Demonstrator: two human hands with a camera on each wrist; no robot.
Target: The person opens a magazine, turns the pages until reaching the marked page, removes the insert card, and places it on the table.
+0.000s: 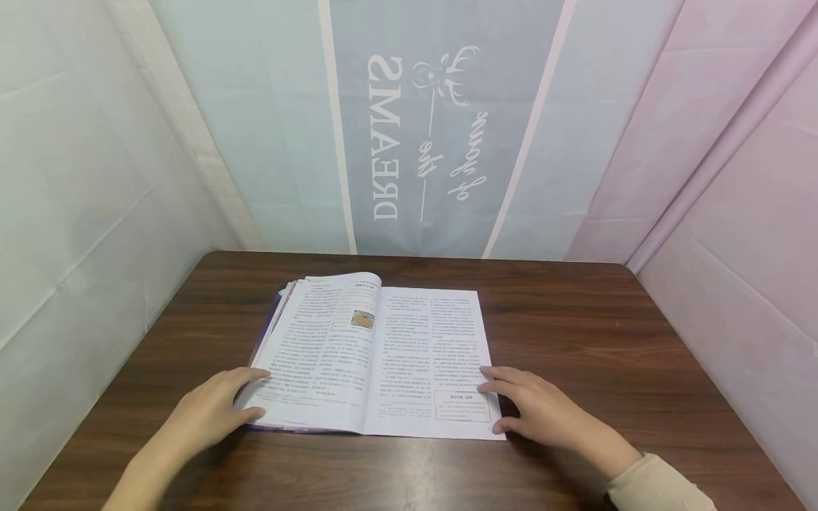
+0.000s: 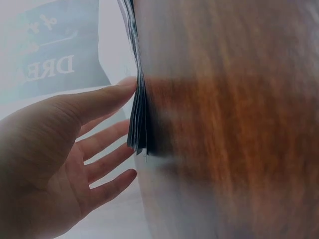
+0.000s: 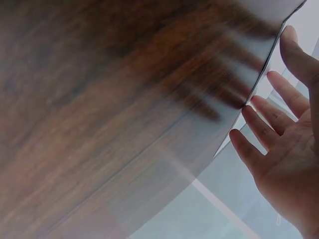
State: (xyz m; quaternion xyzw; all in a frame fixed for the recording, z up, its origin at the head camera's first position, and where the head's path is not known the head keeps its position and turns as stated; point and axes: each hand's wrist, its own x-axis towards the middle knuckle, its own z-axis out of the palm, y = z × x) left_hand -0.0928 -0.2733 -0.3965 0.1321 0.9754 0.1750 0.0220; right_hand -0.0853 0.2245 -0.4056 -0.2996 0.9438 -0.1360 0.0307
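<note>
A magazine (image 1: 409, 355) lies spread on the brown table, printed with columns of text and a small colour picture on its left page. At its lower left edge is my left hand (image 1: 214, 408), thumb and index fingertip resting on the left page. The left wrist view shows this hand (image 2: 75, 134) with fingers spread beside the stacked page edges (image 2: 138, 114). My right hand (image 1: 543, 411) touches the right page's outer edge with its fingertips, near the lower corner. In the right wrist view the fingers of that hand (image 3: 279, 144) are spread along the thin paper edge.
The dark wood-grain table (image 1: 588, 341) extends around the magazine on every side. Behind it hangs a blue-grey cloth (image 1: 441, 128) with mirrored lettering and a deer head. Pale cloth walls (image 1: 83, 177) flank the table left and right.
</note>
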